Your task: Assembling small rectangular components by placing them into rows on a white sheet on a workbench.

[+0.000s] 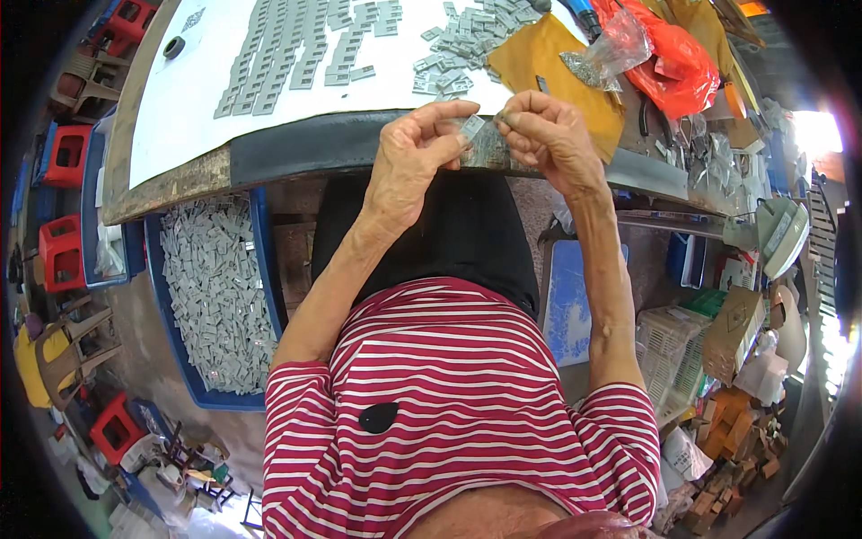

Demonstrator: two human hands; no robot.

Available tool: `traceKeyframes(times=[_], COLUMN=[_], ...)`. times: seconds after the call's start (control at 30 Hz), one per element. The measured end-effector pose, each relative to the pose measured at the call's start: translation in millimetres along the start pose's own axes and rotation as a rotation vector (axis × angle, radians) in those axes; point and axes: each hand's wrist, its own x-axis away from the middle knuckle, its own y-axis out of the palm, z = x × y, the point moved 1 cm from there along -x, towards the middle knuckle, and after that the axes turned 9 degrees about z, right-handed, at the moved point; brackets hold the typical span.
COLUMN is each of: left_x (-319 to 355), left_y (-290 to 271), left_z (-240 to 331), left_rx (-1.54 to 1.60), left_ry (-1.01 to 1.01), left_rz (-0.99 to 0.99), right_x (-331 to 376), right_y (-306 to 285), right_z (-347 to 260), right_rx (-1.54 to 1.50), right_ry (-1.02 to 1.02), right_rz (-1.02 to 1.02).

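Note:
Both my hands meet at the near edge of the workbench point(296, 144). My left hand point(409, 157) pinches a small flat grey metal piece point(471, 127) between thumb and fingers. My right hand point(549, 135) grips the same piece from the other side, its fingertips touching the left hand's. Whether the right hand also holds a smaller part is hidden by the fingers. Rows of the same grey pieces point(296, 45) lie on the white bench top beyond my hands, with a looser pile point(458, 45) beside them.
A blue bin point(260, 260) full of grey pieces stands on the floor at my left. On the bench lie a yellow bag point(539, 54), a clear bag of small parts point(611, 49) and a red plastic bag point(682, 63). Red stools point(67, 153) stand left, a white basket point(673, 346) right.

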Motion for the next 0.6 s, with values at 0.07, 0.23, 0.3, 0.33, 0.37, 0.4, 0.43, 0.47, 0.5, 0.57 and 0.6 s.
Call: traceKeyframes(times=[0.07,0.23,0.3,0.33,0.37,0.4,0.43,0.47,0.5,0.57,0.6], left_x=[0.5,1.6,1.7,1.6,1.4,1.2,1.2,1.8,2.8,4.1,4.5], left_y=[0.6,2.9,2.6,2.2,2.3,2.5,2.9,3.4,4.5,6.7,8.6], left_z=[0.3,1.3,1.0,0.9,0.4,-0.3,-0.5,0.7,3.8,5.2,4.7], left_rx=[-0.010,-0.084,-0.158,-0.233,-0.233,-0.272,-0.311,-0.311,-0.402,-0.492,-0.492], left_ry=[0.007,0.057,0.062,0.068,0.068,0.101,0.133,0.133,0.163,0.192,0.208], left_rz=[-0.001,0.026,0.020,0.014,0.015,0.034,0.051,0.051,0.062,0.069,0.070], right_x=[2.2,2.1,2.7,2.6,3.5,5.1,6.4,6.6,6.8,8.7,10.4], right_y=[4.9,4.1,3.6,3.7,4.1,4.9,4.9,4.1,3.2,3.2,4.5], right_z=[1.5,6.3,6.2,6.1,5.5,4.4,3.5,3.2,2.9,2.5,2.7], right_rx=[0.021,0.128,0.152,0.176,0.176,0.191,0.207,0.206,0.225,0.243,0.291], right_ry=[-0.004,-0.105,-0.123,-0.144,-0.143,-0.146,-0.150,-0.149,-0.157,-0.164,-0.172], right_rz=[-0.004,0.008,0.004,-0.001,-0.002,-0.005,-0.006,-0.005,-0.014,-0.020,-0.006])
